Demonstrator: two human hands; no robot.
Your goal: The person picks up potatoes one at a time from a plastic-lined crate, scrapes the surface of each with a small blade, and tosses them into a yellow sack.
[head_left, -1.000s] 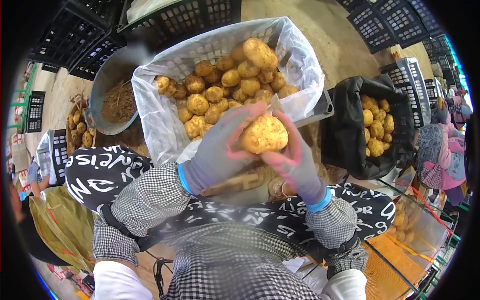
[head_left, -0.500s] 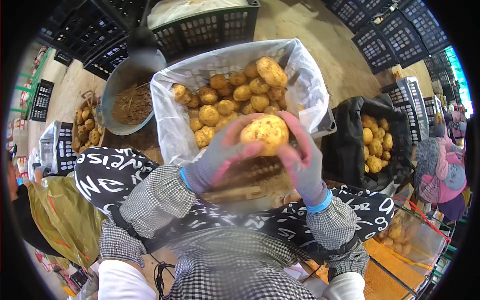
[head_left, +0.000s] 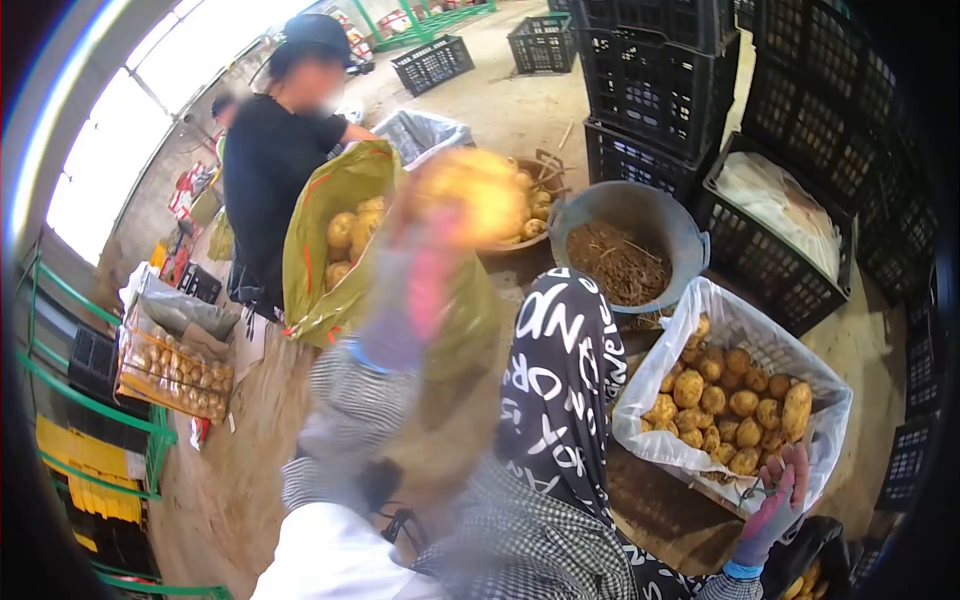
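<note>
My left hand, in a grey and pink glove and smeared by motion, holds up a large yellow potato. Both are in front of an olive-green sack that has potatoes inside. At lower right, my gloved right hand is beside the near edge of a crate lined with white plastic. Its fingers point up, apart from one another, and I see no potato in them. Many soil-marked potatoes lie in that crate.
A blue-grey tub of soil and straw stands past my knee, near a basket of potatoes. Black crates are stacked behind. A person in black stands beyond the sack. A mesh-sided container of potatoes is at left.
My view has swung left. My left hand has carried the potato from above the lined crate to the green sack. My right hand has let go of the potato.
</note>
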